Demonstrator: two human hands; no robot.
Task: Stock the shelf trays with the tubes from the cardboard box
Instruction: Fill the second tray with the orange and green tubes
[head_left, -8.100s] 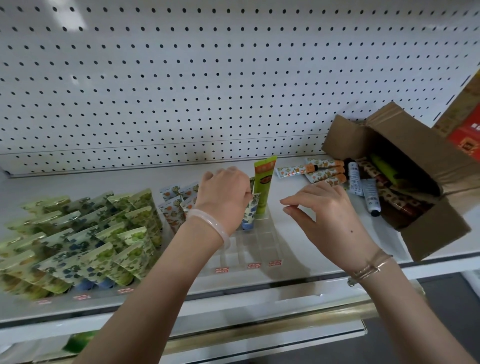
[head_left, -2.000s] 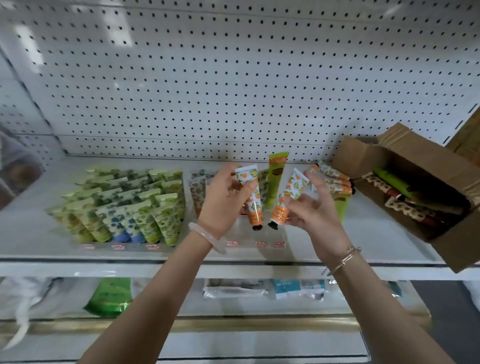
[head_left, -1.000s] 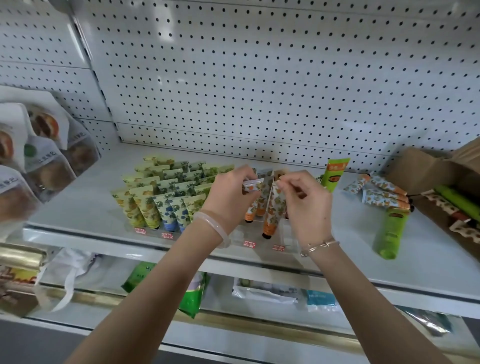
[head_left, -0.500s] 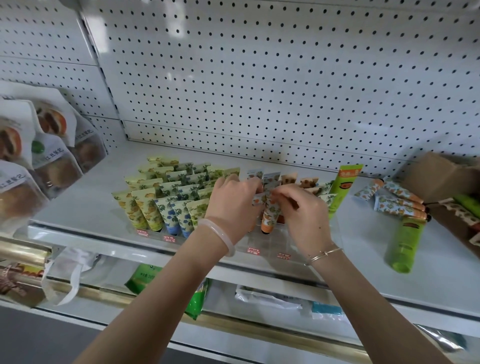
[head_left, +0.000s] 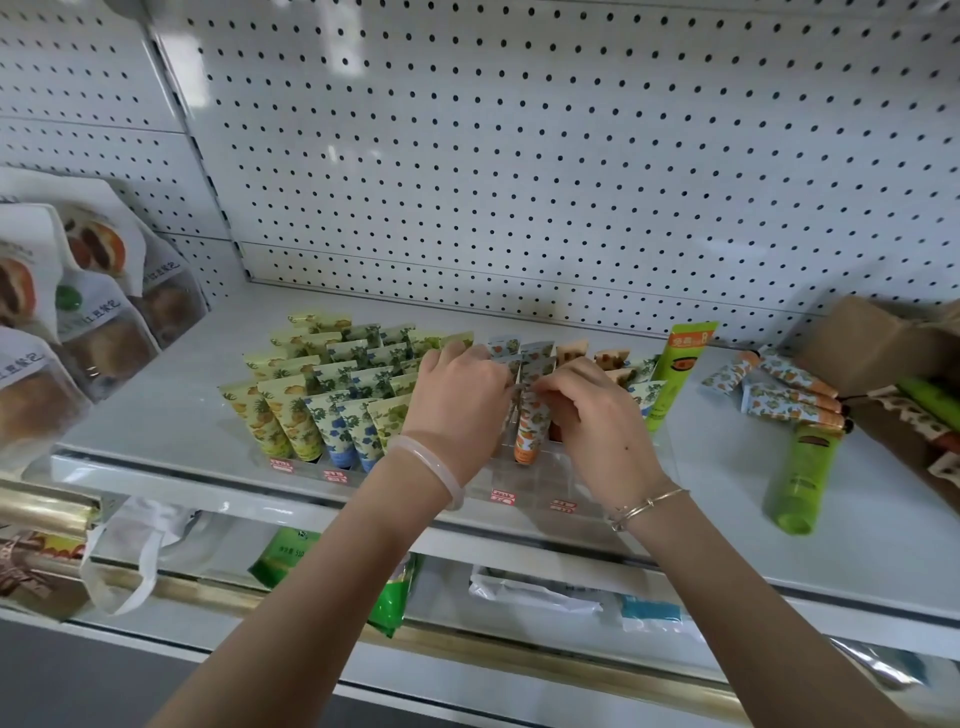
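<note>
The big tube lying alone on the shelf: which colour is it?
The big tube is bright green; the head view shows it best.

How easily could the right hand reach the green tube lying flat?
Probably easily: the green tube lies on the shelf beside the right hand, nothing between, though that hand pinches an orange-capped tube.

A white wall (head_left: 519, 156) full of little black holes stands behind a white shelf (head_left: 171, 410), a shiny gold rail (head_left: 47, 512) runs below the shelf's front edge, and the floor (head_left: 62, 675) down at the left is dark grey.
</note>
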